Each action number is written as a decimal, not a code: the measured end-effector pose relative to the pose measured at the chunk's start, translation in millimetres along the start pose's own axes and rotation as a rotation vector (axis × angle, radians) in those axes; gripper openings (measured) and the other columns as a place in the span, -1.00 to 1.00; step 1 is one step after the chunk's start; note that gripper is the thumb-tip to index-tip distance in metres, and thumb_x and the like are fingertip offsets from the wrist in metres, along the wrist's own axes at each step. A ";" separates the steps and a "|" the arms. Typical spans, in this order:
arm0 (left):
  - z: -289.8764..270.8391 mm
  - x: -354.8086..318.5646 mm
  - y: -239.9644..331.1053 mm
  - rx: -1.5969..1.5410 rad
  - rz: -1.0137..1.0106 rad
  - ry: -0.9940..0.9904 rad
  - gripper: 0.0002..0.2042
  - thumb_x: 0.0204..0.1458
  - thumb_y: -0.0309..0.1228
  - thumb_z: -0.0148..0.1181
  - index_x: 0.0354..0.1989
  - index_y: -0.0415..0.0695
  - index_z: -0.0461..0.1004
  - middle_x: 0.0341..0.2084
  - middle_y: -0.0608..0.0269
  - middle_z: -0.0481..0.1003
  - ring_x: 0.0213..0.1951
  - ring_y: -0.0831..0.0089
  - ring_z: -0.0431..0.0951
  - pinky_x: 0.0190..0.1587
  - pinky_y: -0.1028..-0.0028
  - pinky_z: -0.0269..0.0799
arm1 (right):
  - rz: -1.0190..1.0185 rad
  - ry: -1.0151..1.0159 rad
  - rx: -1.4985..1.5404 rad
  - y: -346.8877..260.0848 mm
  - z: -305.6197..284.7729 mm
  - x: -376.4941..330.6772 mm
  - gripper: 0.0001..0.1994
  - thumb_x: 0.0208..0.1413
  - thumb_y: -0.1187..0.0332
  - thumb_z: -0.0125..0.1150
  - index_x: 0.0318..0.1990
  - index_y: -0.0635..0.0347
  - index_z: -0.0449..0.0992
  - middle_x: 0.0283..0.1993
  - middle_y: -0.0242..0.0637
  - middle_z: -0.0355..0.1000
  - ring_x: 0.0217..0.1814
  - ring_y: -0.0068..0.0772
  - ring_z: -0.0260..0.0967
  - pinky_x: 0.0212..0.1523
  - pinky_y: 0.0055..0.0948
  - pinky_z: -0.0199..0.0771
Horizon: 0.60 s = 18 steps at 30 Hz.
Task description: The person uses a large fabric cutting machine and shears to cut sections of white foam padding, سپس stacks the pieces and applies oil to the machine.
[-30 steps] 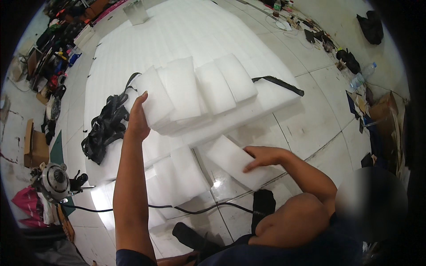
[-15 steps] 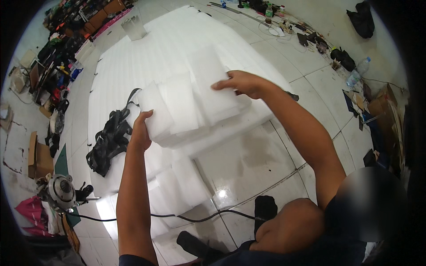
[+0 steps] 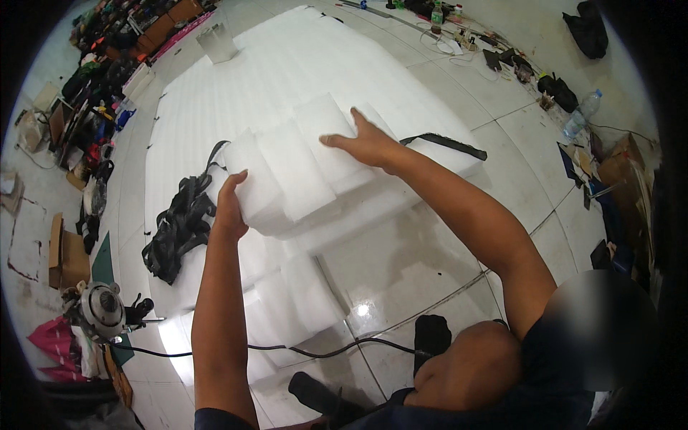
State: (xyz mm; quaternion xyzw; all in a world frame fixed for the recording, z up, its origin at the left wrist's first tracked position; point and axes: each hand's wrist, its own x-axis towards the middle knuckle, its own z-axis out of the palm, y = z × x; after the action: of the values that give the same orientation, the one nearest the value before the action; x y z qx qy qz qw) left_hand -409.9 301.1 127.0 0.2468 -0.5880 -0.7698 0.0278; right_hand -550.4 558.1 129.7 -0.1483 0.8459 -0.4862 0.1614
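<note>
In front of me lies a pile of white foam sheets, their strips overlapping like a fan, on a large white foam slab. My left hand grips the pile's left edge, thumb on top; its other fingers are mostly hidden. Flat on the right part of the pile rests my right hand, with thumb and index finger spread apart. A tangle of black straps lies just left of my left hand. Another black strap runs along the slab's right corner, beyond my right wrist.
More white foam lies nearer to me, on the tiled floor. A metal machine stands at lower left, its black cable crossing toward my feet. A clear block sits at the slab's far end. Clutter lines both walls, with plastic bottles at right.
My right hand has moved left and spread its fingers on the pile. The sheet it held raised now lies down among the others. The black strap at right has come into view.
</note>
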 end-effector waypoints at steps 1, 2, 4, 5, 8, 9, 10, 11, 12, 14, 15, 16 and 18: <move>-5.7 1.0 1.2 -0.012 -0.003 0.003 -0.35 0.02 -0.09 0.09 0.23 -0.26 0.21 0.04 -0.07 0.39 0.06 0.04 0.45 0.11 0.10 0.40 | -0.165 0.070 -0.031 -3.7 -1.8 -12.6 -0.08 -0.06 -0.02 0.32 0.34 0.36 0.04 0.33 0.17 0.11 0.33 0.03 0.17 0.17 -0.24 0.32; -9.7 4.8 0.9 -0.027 -0.004 0.000 -0.35 0.03 -0.08 0.09 0.23 -0.26 0.21 0.04 -0.07 0.39 0.06 0.04 0.45 0.11 0.11 0.41 | -0.330 0.145 -0.066 -12.1 -10.7 -38.5 -0.19 -0.03 0.02 0.33 0.28 0.34 0.16 0.28 0.14 0.20 0.28 -0.02 0.24 0.12 -0.24 0.36; -1.7 -1.9 8.6 0.014 -0.009 0.015 -0.31 0.03 -0.05 0.11 0.24 -0.29 0.19 0.07 -0.08 0.37 0.09 0.04 0.42 0.15 0.13 0.34 | -0.436 -0.063 -0.056 -33.5 -31.1 -84.1 -0.45 0.03 0.14 0.34 0.09 0.29 0.37 0.11 0.01 0.37 0.14 -0.21 0.35 0.06 -0.32 0.40; 4.4 -3.8 9.3 0.032 -0.016 0.016 -0.30 0.02 -0.03 0.12 0.24 -0.30 0.19 0.08 -0.09 0.36 0.11 0.04 0.40 0.18 0.14 0.31 | -0.358 -0.341 -0.024 -37.6 -37.4 -101.2 -0.61 0.05 0.23 0.34 -0.04 0.27 0.47 -0.01 -0.08 0.47 0.05 -0.35 0.40 0.04 -0.39 0.40; 3.5 2.3 7.1 0.014 -0.042 0.012 -0.31 0.03 -0.04 0.12 0.22 -0.32 0.22 0.07 -0.08 0.37 0.11 0.06 0.40 0.18 0.17 0.31 | -0.584 -0.655 -0.351 -25.0 -2.5 -112.5 -0.65 0.13 0.20 0.21 -0.05 0.29 0.51 -0.11 -0.11 0.53 0.03 -0.19 0.44 0.08 -0.27 0.40; 4.0 3.8 6.3 0.005 -0.047 0.020 -0.32 0.03 -0.05 0.13 0.21 -0.32 0.22 0.07 -0.08 0.37 0.12 0.06 0.40 0.18 0.17 0.30 | -0.660 -0.622 -0.498 -21.5 14.7 -107.2 -0.64 0.15 0.20 0.16 -0.03 0.29 0.50 -0.08 -0.10 0.52 0.05 -0.11 0.43 0.09 -0.23 0.40; 2.3 3.9 4.1 0.004 -0.041 0.011 -0.33 0.03 -0.06 0.13 0.20 -0.31 0.24 0.06 -0.08 0.38 0.11 0.06 0.40 0.18 0.17 0.31 | -0.627 -0.613 -0.499 -20.5 27.7 -97.5 -0.63 0.16 0.19 0.14 -0.02 0.30 0.49 -0.07 -0.09 0.52 0.06 -0.09 0.42 0.10 -0.21 0.39; 1.4 4.3 2.3 0.002 -0.031 -0.001 -0.35 0.02 -0.07 0.13 0.19 -0.31 0.25 0.05 -0.08 0.38 0.10 0.07 0.40 0.17 0.17 0.31 | -0.595 -0.600 -0.503 -22.4 36.0 -86.0 -0.63 0.17 0.19 0.11 -0.01 0.30 0.49 -0.06 -0.07 0.52 0.08 -0.06 0.42 0.11 -0.19 0.39; 1.4 6.7 1.0 -0.001 -0.020 -0.013 -0.36 0.02 -0.09 0.14 0.18 -0.31 0.26 0.04 -0.07 0.39 0.10 0.07 0.41 0.17 0.17 0.31 | -0.564 -0.587 -0.508 -22.1 38.4 -77.9 -0.62 0.17 0.19 0.09 -0.01 0.31 0.48 -0.05 -0.06 0.51 0.09 -0.03 0.41 0.11 -0.18 0.38; -7.4 10.5 -1.0 -0.008 -0.014 -0.035 -0.39 0.03 -0.11 0.14 0.16 -0.30 0.28 0.03 -0.05 0.40 0.08 0.09 0.42 0.16 0.17 0.32 | -0.575 -0.613 -0.457 -24.6 38.5 -72.6 -0.63 0.17 0.20 0.10 -0.02 0.31 0.48 -0.04 -0.05 0.51 0.09 -0.04 0.41 0.11 -0.18 0.38; -13.8 12.1 -0.4 -0.013 -0.010 -0.043 -0.40 0.03 -0.12 0.14 0.16 -0.30 0.29 0.02 -0.05 0.41 0.07 0.10 0.42 0.15 0.17 0.33 | -0.582 -0.629 -0.432 -26.2 38.5 -70.1 -0.64 0.16 0.21 0.11 -0.03 0.31 0.48 -0.04 -0.04 0.51 0.08 -0.04 0.41 0.11 -0.19 0.38; -15.0 11.8 -1.9 0.016 -0.007 -0.038 -0.43 0.04 -0.12 0.13 0.12 -0.29 0.31 -0.01 0.00 0.43 0.05 0.14 0.44 0.14 0.17 0.34 | -0.579 -0.621 -0.445 -26.8 39.8 -68.9 -0.64 0.16 0.19 0.13 -0.05 0.31 0.49 -0.07 -0.05 0.51 0.03 -0.06 0.43 0.07 -0.22 0.40; -11.7 9.5 0.1 -0.001 -0.003 -0.027 -0.41 0.06 -0.10 0.12 0.16 -0.30 0.28 0.04 0.03 0.40 0.09 0.15 0.40 0.17 0.18 0.30 | -0.555 -0.620 -0.468 -31.9 37.4 -77.2 -0.64 0.14 0.16 0.17 -0.10 0.31 0.50 -0.12 -0.07 0.53 -0.07 -0.08 0.47 0.00 -0.27 0.45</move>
State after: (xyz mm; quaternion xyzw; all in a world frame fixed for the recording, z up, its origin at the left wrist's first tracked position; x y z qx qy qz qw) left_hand -413.4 287.5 121.6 0.2375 -0.5877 -0.7732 0.0186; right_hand -462.0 545.2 149.6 -0.5389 0.7732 -0.2402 0.2324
